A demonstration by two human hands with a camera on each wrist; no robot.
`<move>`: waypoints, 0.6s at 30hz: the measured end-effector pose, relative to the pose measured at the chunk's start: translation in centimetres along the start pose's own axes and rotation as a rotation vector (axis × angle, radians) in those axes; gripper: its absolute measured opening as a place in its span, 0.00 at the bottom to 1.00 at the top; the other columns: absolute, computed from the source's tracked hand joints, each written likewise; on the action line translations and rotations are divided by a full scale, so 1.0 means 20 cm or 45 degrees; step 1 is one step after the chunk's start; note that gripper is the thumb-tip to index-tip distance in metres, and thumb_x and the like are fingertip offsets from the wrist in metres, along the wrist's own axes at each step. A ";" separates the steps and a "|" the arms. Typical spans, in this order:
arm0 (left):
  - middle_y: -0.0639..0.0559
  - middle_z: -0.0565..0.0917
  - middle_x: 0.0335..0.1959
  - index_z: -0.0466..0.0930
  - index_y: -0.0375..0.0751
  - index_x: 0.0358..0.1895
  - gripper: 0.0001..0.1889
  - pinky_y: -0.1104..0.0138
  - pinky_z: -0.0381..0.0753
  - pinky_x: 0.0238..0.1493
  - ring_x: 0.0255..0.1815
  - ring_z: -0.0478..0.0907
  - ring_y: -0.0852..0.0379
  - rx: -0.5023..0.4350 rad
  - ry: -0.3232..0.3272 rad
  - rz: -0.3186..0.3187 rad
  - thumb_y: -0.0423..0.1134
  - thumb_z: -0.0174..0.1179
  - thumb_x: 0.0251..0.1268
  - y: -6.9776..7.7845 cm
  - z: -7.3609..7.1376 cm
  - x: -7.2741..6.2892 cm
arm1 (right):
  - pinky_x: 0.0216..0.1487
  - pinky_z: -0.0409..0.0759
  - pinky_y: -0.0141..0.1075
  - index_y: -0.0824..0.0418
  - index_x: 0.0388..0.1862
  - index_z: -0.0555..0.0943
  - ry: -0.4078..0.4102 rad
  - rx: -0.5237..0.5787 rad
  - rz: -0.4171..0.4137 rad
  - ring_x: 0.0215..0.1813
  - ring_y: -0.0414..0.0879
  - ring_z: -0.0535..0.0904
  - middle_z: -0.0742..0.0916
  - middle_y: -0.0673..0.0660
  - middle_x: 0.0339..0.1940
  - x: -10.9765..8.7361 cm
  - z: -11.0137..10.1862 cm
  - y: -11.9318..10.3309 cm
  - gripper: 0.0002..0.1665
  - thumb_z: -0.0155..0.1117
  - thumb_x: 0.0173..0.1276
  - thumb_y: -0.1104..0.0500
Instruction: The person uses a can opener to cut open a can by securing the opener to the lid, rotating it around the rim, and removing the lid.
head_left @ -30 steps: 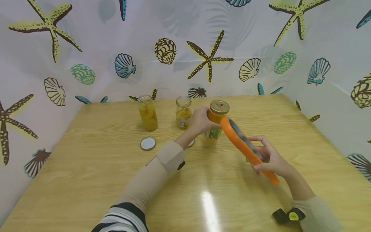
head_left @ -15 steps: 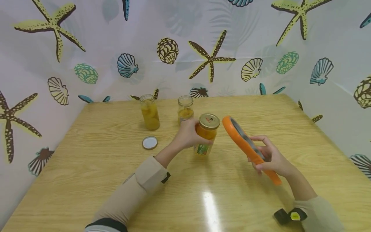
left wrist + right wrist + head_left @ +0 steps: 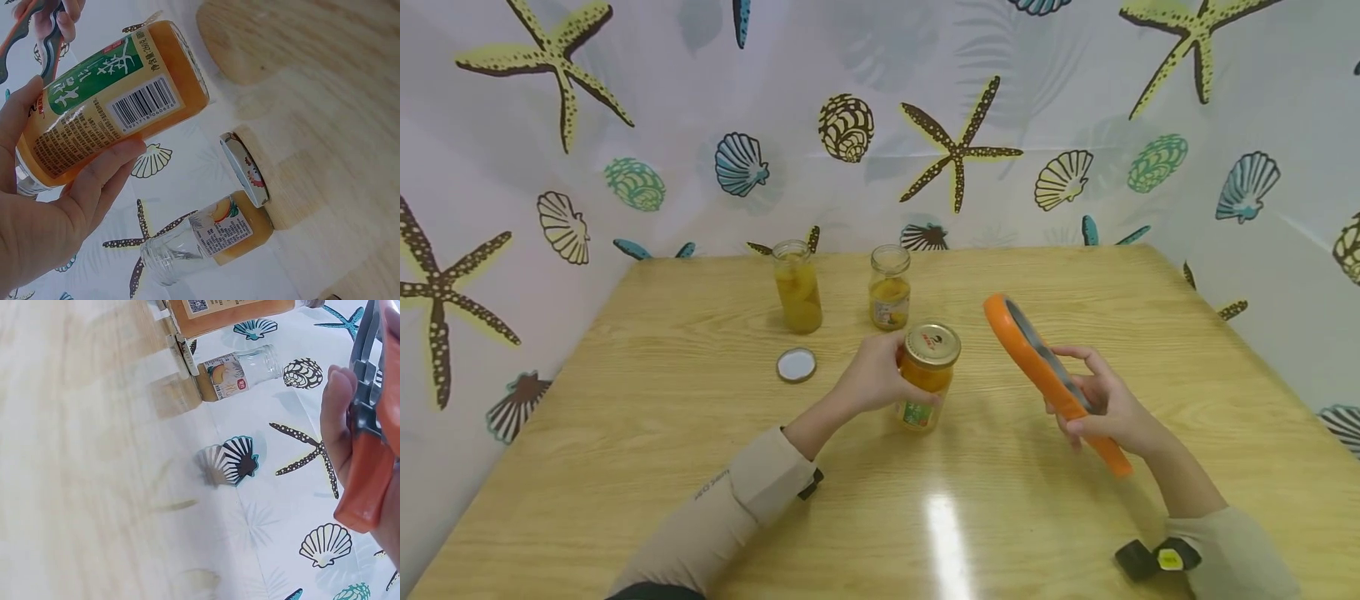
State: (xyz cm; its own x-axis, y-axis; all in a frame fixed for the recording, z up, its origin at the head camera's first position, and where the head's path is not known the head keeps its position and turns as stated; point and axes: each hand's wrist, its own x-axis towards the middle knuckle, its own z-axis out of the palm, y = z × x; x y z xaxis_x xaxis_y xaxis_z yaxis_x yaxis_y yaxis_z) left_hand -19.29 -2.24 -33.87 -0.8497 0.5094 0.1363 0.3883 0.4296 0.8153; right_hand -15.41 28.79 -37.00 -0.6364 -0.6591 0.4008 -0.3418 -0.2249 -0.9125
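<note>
My left hand (image 3: pixel 872 379) grips an upright glass jar (image 3: pixel 929 379) of orange fruit, thumb across its front and fingers behind. The jar has a gold lid (image 3: pixel 932 343) on it; its green label (image 3: pixel 94 75) and barcode face the left wrist view. To the right, my right hand (image 3: pixel 1108 412) holds an orange jar opener (image 3: pixel 1033 358) with a grey ridged inner edge. The opener slants above the table, its upper end pointing toward the jar, apart from it. In the right wrist view the opener's orange handle (image 3: pixel 365 481) lies across the palm.
Two lidless glass jars stand at the back: a tall one (image 3: pixel 799 292) with yellow fruit and a shorter one (image 3: pixel 891 292). A loose lid (image 3: pixel 796 365) lies upturned before the tall jar; another lid (image 3: pixel 245 169) is near the shorter jar. Patterned cloth (image 3: pixel 685 100) bounds the wooden table (image 3: pixel 662 400).
My left hand has drawn the lidded jar toward me and a little left, away from the back of the table. My right hand still holds the jar opener in nearly the same place.
</note>
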 end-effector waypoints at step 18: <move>0.55 0.79 0.43 0.74 0.43 0.49 0.32 0.70 0.75 0.41 0.43 0.76 0.60 -0.037 0.001 0.021 0.39 0.76 0.32 -0.06 0.00 -0.04 | 0.12 0.73 0.38 0.59 0.65 0.49 0.098 -0.074 0.105 0.16 0.51 0.71 0.80 0.58 0.33 0.16 0.06 -0.03 0.43 0.55 0.53 0.78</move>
State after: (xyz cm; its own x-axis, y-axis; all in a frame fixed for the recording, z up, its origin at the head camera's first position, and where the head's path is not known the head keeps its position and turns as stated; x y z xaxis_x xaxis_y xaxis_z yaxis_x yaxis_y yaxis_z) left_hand -18.97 -3.14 -34.93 -0.8433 0.5160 0.1502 0.3919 0.3992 0.8289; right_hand -16.42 25.89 -35.29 -0.7142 -0.6162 0.3320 -0.3242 -0.1292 -0.9371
